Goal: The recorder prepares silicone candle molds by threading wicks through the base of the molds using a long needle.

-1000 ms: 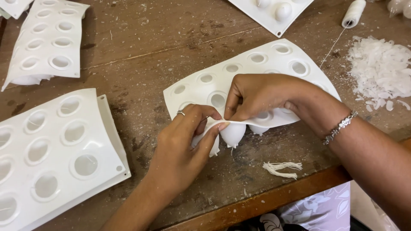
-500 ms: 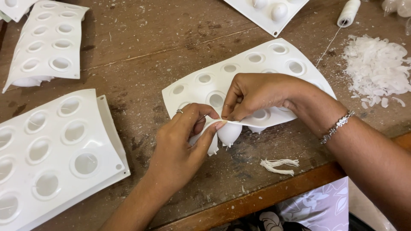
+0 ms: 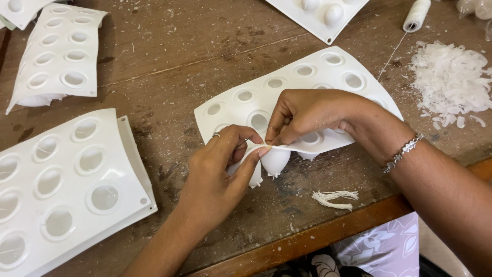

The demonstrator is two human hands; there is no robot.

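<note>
The left hand (image 3: 218, 169) curls its thumb and forefinger around the near edge of a white flexible mould sheet (image 3: 287, 97), pinching one bulging egg-shaped cup (image 3: 275, 160) that hangs below the sheet's lifted edge. The cup's long axis runs roughly far to near, its rounded tip pointing toward the near desk edge. The right hand (image 3: 307, 114) is closed narrow, fingertips pressed together on the sheet's rim just above the cup; what they pinch is too small to tell. Its fingers hide several of the sheet's round openings.

The sheet is smooth, matte, dotted with circular holes, and lies at the middle of the worn, scratched wooden desk (image 3: 169, 56). Near right lies a small bundle of white strings (image 3: 335, 197). Far right are a heap of white flakes (image 3: 451, 82) and a thread spool (image 3: 416, 14). Left, a larger mould tray (image 3: 61, 184) is cut off by the frame.
</note>
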